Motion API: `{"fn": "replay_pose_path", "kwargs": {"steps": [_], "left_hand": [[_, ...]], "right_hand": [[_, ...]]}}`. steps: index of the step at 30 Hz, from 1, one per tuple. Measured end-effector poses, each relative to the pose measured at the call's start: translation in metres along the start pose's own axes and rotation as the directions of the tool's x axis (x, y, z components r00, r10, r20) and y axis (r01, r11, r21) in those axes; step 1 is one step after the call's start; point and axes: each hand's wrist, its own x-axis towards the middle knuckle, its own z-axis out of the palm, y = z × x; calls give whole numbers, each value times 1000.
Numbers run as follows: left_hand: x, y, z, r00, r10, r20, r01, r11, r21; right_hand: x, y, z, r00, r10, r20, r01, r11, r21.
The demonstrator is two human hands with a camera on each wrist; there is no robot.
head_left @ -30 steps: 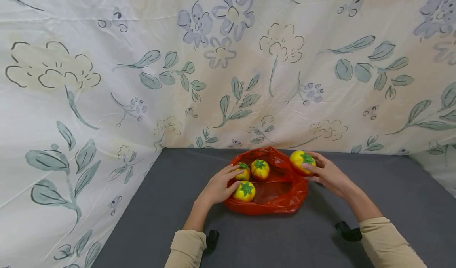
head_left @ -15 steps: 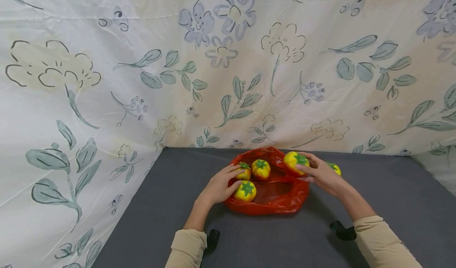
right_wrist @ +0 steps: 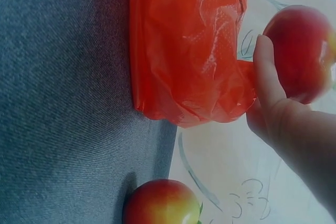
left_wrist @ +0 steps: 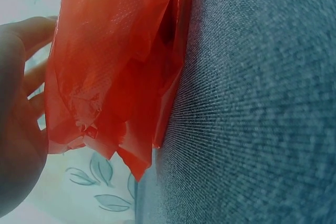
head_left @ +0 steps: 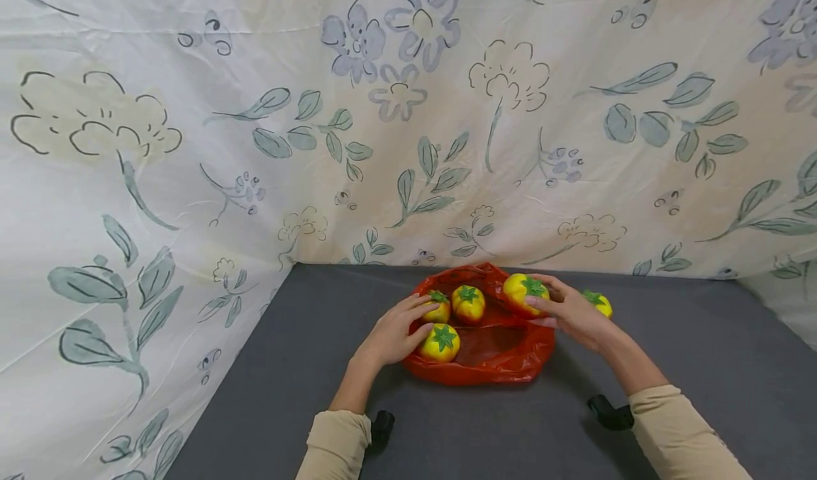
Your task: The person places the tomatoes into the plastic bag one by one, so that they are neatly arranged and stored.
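A red plastic bag (head_left: 472, 374) stands on the dark tabletop with its mouth open upward. Inside it are three yellow-and-red tomatoes with green star-shaped tops: one near the front (head_left: 440, 343), one at the back (head_left: 469, 304), and one (head_left: 437, 307) partly covered by my left fingers. My left hand (head_left: 391, 332) rests over the bag's left rim, its fingers and thumb spread and reaching inside. Over the right rim my right hand (head_left: 564, 310) grips another tomato (head_left: 522, 293), thumb on the near side. In the right wrist view this tomato (right_wrist: 299, 51) is raised beside the bag (right_wrist: 184, 45).
Another tomato (head_left: 598, 303) lies on the table behind my right wrist, partly hidden by it. Floral cloth (head_left: 408, 111) hangs along the back and left side of the grey table (head_left: 485, 437). Black wrist-camera mounts (head_left: 609, 412) stick out by the sleeves.
My right hand has moved left with the tomato, from beside the bag's right rim to over it. The tomato behind the right wrist has come into view. My left hand stays put.
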Motion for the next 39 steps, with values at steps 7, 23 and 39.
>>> {"fn": "replay_pose_path", "kwargs": {"steps": [7, 23, 39], "left_hand": [[0, -1, 0, 1000, -3, 3, 3, 1000, 8], [0, -1, 1, 1000, 5, -3, -5, 1000, 17], [1, 1, 0, 1000, -8, 3, 8, 1000, 12]], "right_hand": [[0, 2, 2, 999, 2, 35, -2, 1000, -3], [4, 9, 12, 1000, 7, 25, -6, 999, -46], [10, 15, 17, 998, 16, 65, -9, 994, -105]]}}
